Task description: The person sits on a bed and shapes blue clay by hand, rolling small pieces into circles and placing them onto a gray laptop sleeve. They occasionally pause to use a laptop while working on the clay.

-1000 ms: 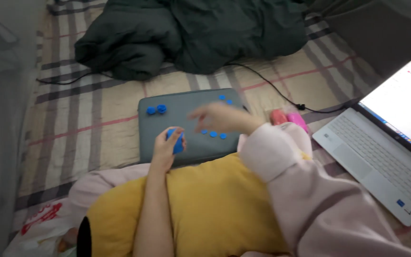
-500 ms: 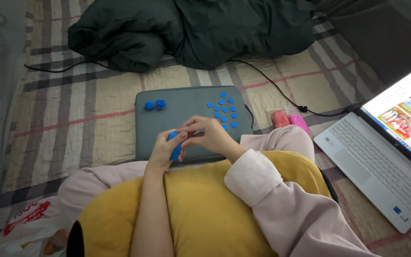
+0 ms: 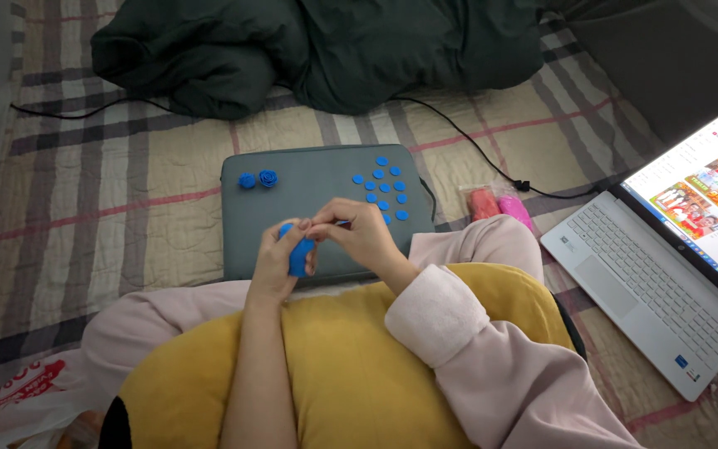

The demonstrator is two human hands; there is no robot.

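My left hand point(image 3: 274, 264) grips a lump of blue clay point(image 3: 298, 254) over the near edge of a grey padded sleeve point(image 3: 309, 195). My right hand point(image 3: 359, 237) meets it from the right, pinching a thin tool or a bit of clay against the lump; which one is unclear. On the sleeve lie several flat blue clay discs point(image 3: 386, 187) at the right. Two small blue clay roses point(image 3: 258, 179) sit at its far left. Both forearms rest on a yellow cushion point(image 3: 351, 366) in my lap.
An open laptop point(image 3: 666, 258) sits at the right on the plaid blanket point(image 3: 110, 199). Bagged pink and red clay point(image 3: 499, 205) lies beside the sleeve. A black cable point(image 3: 475, 150) runs across, a dark green duvet point(image 3: 326, 50) lies beyond, a plastic bag point(image 3: 18, 399) lower left.
My right hand came back from the blue discs on the sleeve to the clay lump in my left hand. The view shifted slightly and the laptop screen changed.
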